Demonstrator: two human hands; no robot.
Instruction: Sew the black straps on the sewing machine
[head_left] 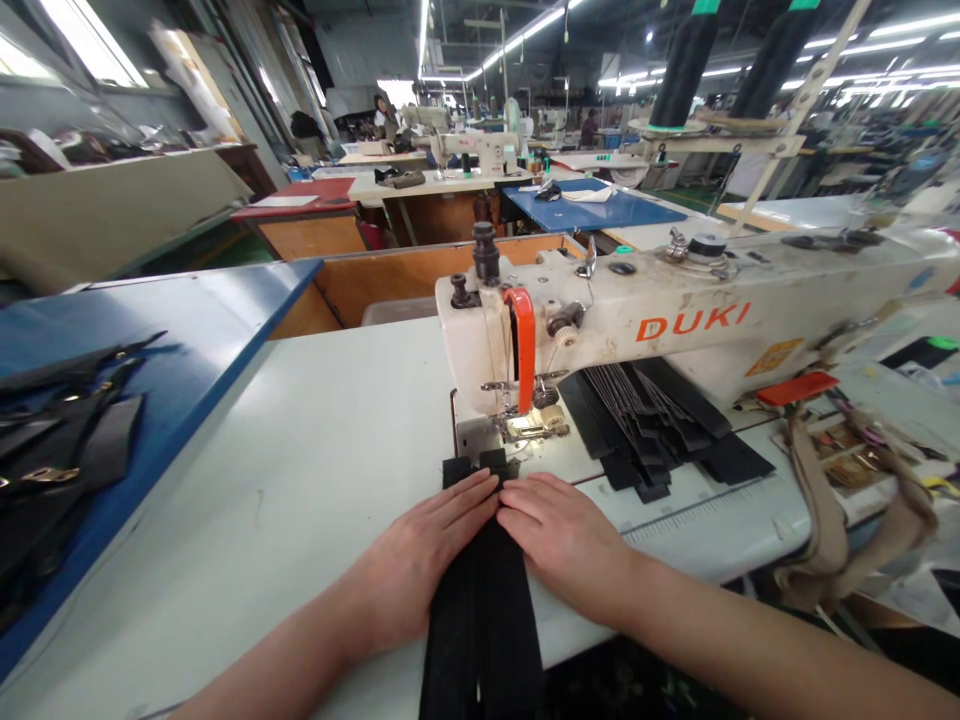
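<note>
A pale, smooth work table (337,450) fills the middle of the frame, glossy where light falls on it. At the left edge, a shiny blue table (225,310) carries a heap of black straps (112,440) with gold-coloured metal fittings. Behind, a large workroom stretches away under rows of tube lights (525,35), with a red-topped table (300,195), another sewing machine (480,155) and a seated person (386,120) near the top centre.

A white sewing machine (615,310), its painted metal scuffed and stained, reaches in from the right, with a bright orange guard (525,350) near its needle end. Two tall black thread cones (682,75) stand at the upper right.

Two long, flat, matte black strips (514,640) lie side by side from the bottom centre up to the machine's needle area. The left hand (420,545) and right hand (562,525) rest on them, fingertips meeting or nearly so; whether either pinches the fabric cannot be told. Right of the needle, straight-edged black pieces (645,420) fan out in a pile beside a printed ruler scale (686,512).
</note>
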